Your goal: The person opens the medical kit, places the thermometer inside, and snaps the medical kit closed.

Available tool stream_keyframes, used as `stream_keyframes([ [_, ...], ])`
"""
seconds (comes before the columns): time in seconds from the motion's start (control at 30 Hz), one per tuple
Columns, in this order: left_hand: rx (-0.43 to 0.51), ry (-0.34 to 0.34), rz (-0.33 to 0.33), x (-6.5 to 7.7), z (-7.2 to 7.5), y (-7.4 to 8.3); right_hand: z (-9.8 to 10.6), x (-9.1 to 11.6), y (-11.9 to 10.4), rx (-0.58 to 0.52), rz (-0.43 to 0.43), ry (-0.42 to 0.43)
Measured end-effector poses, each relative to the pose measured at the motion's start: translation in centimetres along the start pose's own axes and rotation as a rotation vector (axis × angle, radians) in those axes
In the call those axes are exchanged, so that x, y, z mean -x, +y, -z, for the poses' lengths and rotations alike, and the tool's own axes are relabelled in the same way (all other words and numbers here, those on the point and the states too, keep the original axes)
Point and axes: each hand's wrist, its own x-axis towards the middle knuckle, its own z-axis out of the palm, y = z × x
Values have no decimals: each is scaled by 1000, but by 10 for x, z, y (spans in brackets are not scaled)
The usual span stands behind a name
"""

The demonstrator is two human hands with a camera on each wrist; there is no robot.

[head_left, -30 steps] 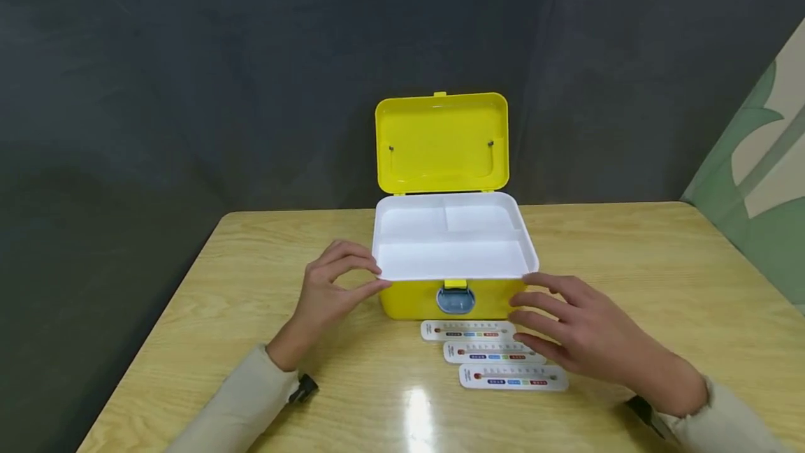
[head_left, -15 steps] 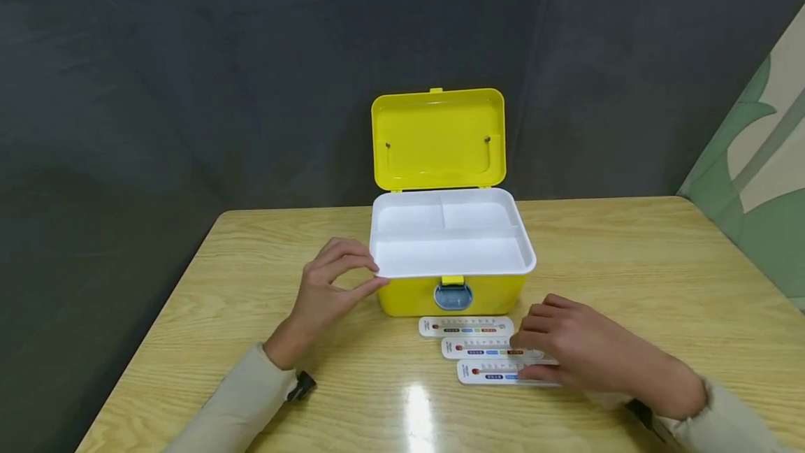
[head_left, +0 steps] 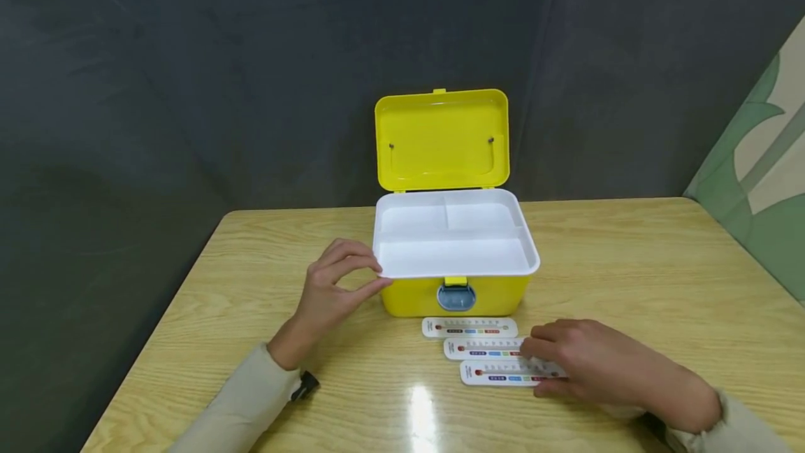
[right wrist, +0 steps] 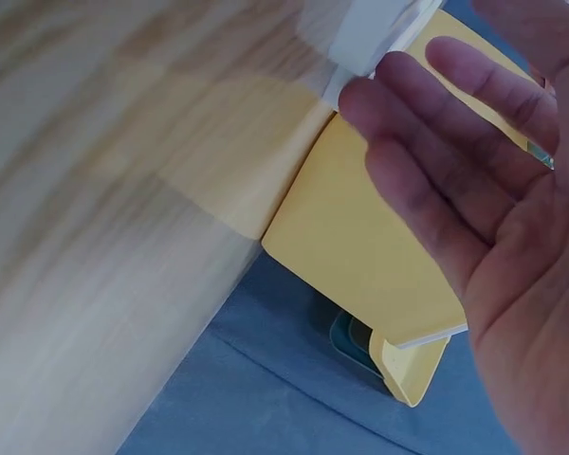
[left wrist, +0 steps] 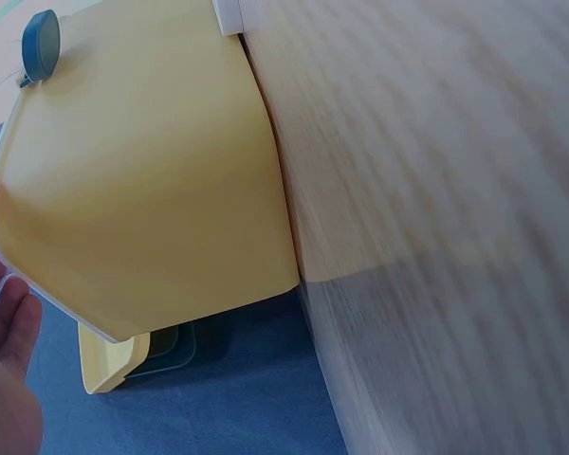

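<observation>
A yellow plastic storage box (head_left: 484,296) stands with its lid (head_left: 443,138) raised. A white divided tray (head_left: 453,257) fills its top, and a grey-blue latch (head_left: 456,298) hangs in front. My left hand (head_left: 327,292) pinches the box's front left corner at the rim; in the left wrist view its fingertips (left wrist: 19,322) show beside that rim. Three white thermometers lie stepped before the box: the back one (head_left: 468,327), the middle one (head_left: 484,349) and the nearest (head_left: 503,373). My right hand (head_left: 591,362) straddles the nearest one's right end, thumb below its edge, fingers over the middle one.
The wooden table (head_left: 251,257) carries everything, its far edge just behind the box. A dark cloth backdrop (head_left: 283,75) hangs beyond, and a green and beige patterned panel (head_left: 767,166) rises at the right.
My right hand has left the box's front right corner and come down toward me onto the thermometers' right ends. My left hand stays at its corner; box and thermometers have not moved.
</observation>
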Motion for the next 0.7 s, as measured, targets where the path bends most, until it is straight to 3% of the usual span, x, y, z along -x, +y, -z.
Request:
stream_keyframes([
  [0.17,-11,-9,22,0,0,1,0,0,2,-111,-4,-24],
  [0.43,-20,-17,34,2,0,1,1,0,1,-186,-9,-89],
  [0.7,-18,-8,24,0,0,2,2,1,-7,-201,68,-36],
])
